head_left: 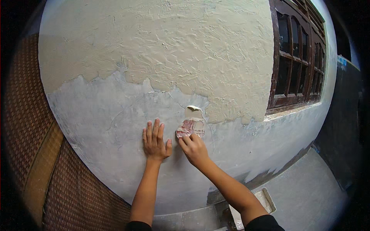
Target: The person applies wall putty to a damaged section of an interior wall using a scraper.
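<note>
Cream ridged wall coating [192, 50]: upper section covered, edge ragged; smooth grey-white lower wall [100, 127], by my eye, still uncoated. Left hand [155, 144]: empty, flat against it. Right hand [195, 149]: grasping 1 reddish, cream-smeared flat spreader [191, 127] near that edge.

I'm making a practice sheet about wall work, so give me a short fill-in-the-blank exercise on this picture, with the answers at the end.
1. The left hand lies flat, fingers spread, against the ____.
2. The right hand grips a smeared spreader, while the left hand grips ____.
3. In the picture, the rough cream coating lies ____ both hands.
4. The brown-framed window is on the picture's ____ side.

Missing words: wall; nothing; above; right.
</note>
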Demonstrator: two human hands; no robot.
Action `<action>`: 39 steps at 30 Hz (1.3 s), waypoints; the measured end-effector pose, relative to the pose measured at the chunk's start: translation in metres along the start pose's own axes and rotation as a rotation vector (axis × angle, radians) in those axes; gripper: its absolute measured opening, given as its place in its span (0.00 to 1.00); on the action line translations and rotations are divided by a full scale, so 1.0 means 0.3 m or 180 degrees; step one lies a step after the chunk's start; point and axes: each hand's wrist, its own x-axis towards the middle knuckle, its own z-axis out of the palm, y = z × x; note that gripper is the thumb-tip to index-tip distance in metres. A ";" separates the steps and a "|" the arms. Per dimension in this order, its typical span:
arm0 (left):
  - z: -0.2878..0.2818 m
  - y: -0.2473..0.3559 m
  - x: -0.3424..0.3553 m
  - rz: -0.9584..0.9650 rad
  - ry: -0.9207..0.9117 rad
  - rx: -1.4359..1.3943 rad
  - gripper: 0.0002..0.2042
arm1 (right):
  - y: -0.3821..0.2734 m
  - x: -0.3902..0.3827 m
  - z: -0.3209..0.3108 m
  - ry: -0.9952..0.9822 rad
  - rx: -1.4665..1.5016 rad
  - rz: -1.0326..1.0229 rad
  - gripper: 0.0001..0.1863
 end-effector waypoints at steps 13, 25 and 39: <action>-0.027 0.032 0.031 -0.0080 0.0112 -0.0099 0.30 | 0.047 0.024 -0.377 -0.0119 0.1269 0.0430 0.13; 0.003 0.157 0.184 -0.0085 0.0382 -0.0299 0.34 | 0.302 0.263 -0.463 0.0487 0.2493 0.1698 0.12; 0.000 0.131 0.169 -0.0024 0.0005 0.0016 0.34 | 0.368 0.281 -0.406 0.1057 0.3289 0.2043 0.10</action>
